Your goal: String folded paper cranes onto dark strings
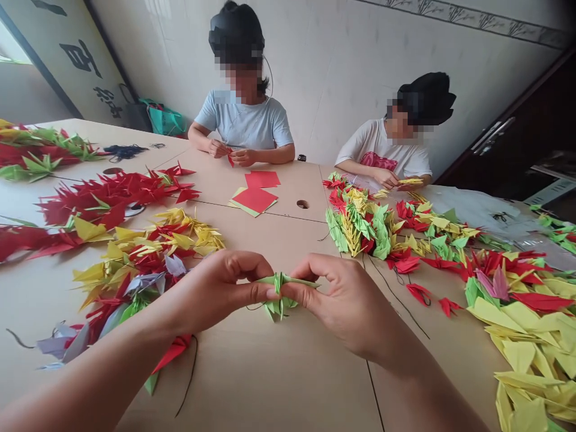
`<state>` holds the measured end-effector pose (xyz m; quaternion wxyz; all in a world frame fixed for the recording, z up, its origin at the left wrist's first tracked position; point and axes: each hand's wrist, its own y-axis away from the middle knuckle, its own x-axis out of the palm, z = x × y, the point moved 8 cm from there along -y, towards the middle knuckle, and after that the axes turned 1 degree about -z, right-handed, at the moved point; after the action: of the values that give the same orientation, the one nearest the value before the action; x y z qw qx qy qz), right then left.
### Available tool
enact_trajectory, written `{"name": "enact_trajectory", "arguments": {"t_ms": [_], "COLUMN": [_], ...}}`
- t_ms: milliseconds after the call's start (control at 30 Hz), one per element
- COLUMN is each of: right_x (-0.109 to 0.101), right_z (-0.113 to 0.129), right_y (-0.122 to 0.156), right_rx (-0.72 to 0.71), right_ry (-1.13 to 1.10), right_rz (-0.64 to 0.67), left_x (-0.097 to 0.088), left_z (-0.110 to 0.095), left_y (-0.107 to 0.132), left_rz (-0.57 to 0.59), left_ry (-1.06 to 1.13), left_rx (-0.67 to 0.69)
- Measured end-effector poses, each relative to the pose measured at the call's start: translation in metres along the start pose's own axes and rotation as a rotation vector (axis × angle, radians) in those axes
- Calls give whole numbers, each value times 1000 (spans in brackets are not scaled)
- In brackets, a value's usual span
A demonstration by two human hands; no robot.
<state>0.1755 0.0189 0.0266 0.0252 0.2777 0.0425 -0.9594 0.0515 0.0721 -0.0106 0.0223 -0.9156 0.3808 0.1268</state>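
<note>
Your left hand (222,288) and right hand (335,300) both pinch a green folded paper piece (275,311), fingers closed on its two sides, in front of you over the worktop (252,378). From the left, keep your wrist off the pile of red, yellow and pale folded papers (148,247), since its points look easy to bend. A dark thread loop (255,308) shows just below your left fingers; best keep it from snagging. At the middle, where your thumbs nearly meet, light, even pressure from both sides should hold the creases crisp without crushing them. On the right, mind the loose dark thread (405,306) on the worktop near your right hand, and the multicoloured folded-paper cluster (364,222) beyond it; a forearm could probably drag either
</note>
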Motion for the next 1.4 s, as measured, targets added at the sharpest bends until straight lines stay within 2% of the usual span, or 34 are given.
{"name": "enact_trajectory", "arguments": {"t_ms": [267, 400, 500, 567, 700, 767, 833, 1000, 1233, 1400], "right_x": [1, -1, -1, -3, 5, 13, 16, 15, 13, 2], "right_z": [-4, -2, 0, 6, 29, 36, 41, 46, 41, 36], "right_y": [-3, -1, -1, -1, 9, 15, 19, 22, 20, 16], "right_rx": [26, 11, -26, -125, -463, -557, -589, -591, -574, -514], "right_ry": [-87, -64, 46, 230, 694, 823, 876, 879, 835, 692], "right_rz": [3, -10, -34, -122, -353, -392, -407, -406, -382, -382], "left_x": [3, 3, 6, 10, 15, 14, 13, 12, 13, 8], "left_z": [3, 1, -3, -4, -2, 0, 1, 2, 2, 5], "left_y": [-4, -6, -5, -4, -5, -6, -6, -5, -5, -7], "left_rz": [26, 12, 33, 76, 147, 138, 120, 116, 167, 149], "left_ry": [112, 226, 282, 285, 298, 285, 267, 255, 309, 375], "left_rx": [-25, 30, 89, 106, 102, 97, 89, 66, 44, 35]}}
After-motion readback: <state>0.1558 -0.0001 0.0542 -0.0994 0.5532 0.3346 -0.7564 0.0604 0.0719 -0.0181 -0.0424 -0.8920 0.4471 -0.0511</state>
